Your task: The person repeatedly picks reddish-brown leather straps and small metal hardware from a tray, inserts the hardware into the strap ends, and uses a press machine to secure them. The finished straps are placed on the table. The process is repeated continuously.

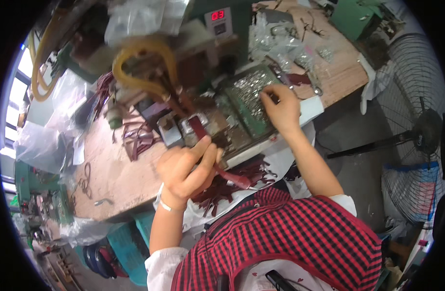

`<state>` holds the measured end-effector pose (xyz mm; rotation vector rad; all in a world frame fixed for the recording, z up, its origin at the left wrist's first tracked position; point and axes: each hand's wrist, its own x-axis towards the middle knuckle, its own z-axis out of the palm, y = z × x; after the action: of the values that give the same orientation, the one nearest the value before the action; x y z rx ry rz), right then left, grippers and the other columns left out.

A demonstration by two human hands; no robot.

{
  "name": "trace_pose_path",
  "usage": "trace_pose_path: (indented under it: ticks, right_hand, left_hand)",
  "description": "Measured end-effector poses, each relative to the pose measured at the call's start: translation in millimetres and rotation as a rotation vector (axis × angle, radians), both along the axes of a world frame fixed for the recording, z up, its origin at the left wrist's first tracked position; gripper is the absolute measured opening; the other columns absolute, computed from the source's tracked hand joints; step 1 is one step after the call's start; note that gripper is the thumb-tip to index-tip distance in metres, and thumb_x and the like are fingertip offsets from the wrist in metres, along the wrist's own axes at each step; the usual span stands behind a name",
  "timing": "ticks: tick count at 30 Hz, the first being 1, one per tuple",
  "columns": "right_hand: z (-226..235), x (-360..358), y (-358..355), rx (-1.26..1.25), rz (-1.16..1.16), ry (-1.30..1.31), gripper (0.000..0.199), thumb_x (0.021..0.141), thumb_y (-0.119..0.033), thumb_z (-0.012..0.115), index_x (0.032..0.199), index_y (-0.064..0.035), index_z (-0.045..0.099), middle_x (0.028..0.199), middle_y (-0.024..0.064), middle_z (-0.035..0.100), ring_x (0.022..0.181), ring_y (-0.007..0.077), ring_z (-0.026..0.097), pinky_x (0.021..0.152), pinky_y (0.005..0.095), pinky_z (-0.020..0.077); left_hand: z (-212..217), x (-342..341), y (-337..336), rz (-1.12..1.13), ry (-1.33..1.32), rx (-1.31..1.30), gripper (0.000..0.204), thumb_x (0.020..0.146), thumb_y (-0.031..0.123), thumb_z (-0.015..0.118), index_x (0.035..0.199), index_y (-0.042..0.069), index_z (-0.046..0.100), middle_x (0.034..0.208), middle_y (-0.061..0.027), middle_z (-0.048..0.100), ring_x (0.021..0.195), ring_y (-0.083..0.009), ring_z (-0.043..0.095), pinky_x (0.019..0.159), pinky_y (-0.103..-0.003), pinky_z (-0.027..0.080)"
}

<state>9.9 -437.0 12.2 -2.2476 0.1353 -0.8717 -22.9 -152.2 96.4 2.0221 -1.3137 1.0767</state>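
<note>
The left hand (186, 169) is pinching a dark red leather strap (203, 133) between the thumb and the curled fingers, and is keeping it on the small metal block of the machine (193, 128). The strap is running from the block, at about 1 o'clock from the hand, down to about 4 o'clock, where its free end is hanging over the table edge. The right hand (280, 109) is lying at about 2 o'clock from the left one, well apart. Its fingers are pressed together and bent down, and their tips are touching the small shiny metal parts (249, 92) in a green tray (256, 123). More dark red straps (232, 186) are lying in a pile at 5 o'clock from the left hand. A yellow hose (145, 58) is curving above the machine at 12 o'clock. The wooden table (116, 174) is carrying all this.
</note>
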Motion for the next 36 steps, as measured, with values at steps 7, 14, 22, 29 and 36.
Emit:
trace_pose_path:
  ticks: [7, 14, 22, 29, 36]
  right_hand:
    - [2.2, -2.7, 17.8, 0.203, 0.003, -0.004, 0.014, 0.089, -0.012, 0.072, 0.099, -0.0042, 0.072, 0.089, 0.0094, 0.073, 0.082, 0.0201, 0.069, 0.075, 0.0324, 0.0532]
    - [12.8, -14.9, 24.7, 0.303, 0.061, -0.036, 0.016, 0.086, -0.011, 0.074, 0.1, -0.0034, 0.072, 0.092, 0.0104, 0.074, 0.088, 0.0252, 0.07, 0.079, 0.0351, 0.0529]
    - [17.5, -2.5, 47.8, 0.5, 0.198, 0.04, 0.016, 0.089, -0.008, 0.071, 0.103, -0.0006, 0.07, 0.095, 0.0104, 0.073, 0.091, 0.0196, 0.069, 0.083, 0.0324, 0.053]
    - [17.1, 13.5, 50.8, 0.546, 0.246, -0.017, 0.012, 0.092, -0.006, 0.068, 0.103, -0.0017, 0.071, 0.093, 0.0088, 0.074, 0.088, 0.0146, 0.069, 0.082, 0.0297, 0.0532]
    - [1.6, -46.0, 10.4, 0.463, 0.028, 0.022, 0.014, 0.088, -0.006, 0.072, 0.102, -0.0025, 0.075, 0.101, 0.0092, 0.075, 0.097, 0.019, 0.069, 0.09, 0.0315, 0.0513]
  left_hand:
    - [-6.7, -21.2, -7.3, 0.081, 0.183, -0.089, 0.023, 0.077, -0.004, 0.08, 0.099, 0.001, 0.075, 0.101, -0.0163, 0.077, 0.081, -0.0257, 0.071, 0.07, -0.033, 0.054]
    - [38.5, -88.8, 13.2, 0.048, 0.256, -0.28, 0.017, 0.087, -0.004, 0.066, 0.103, -0.003, 0.072, 0.113, -0.0147, 0.072, 0.094, -0.024, 0.068, 0.083, -0.029, 0.053]
    - [49.3, -75.8, 6.7, -0.021, 0.148, -0.157, 0.017, 0.091, -0.001, 0.064, 0.106, -0.002, 0.073, 0.11, -0.0112, 0.07, 0.091, -0.0206, 0.066, 0.081, -0.028, 0.052]
    - [67.4, -81.1, 35.8, 0.022, 0.088, -0.14, 0.017, 0.094, 0.001, 0.063, 0.108, 0.0, 0.073, 0.108, -0.0081, 0.069, 0.087, -0.0177, 0.064, 0.08, -0.027, 0.051]
    - [47.0, -20.7, 132.9, 0.576, 0.31, -0.557, 0.017, 0.098, 0.004, 0.062, 0.11, 0.002, 0.073, 0.105, -0.0051, 0.068, 0.084, -0.0147, 0.062, 0.079, -0.027, 0.049]
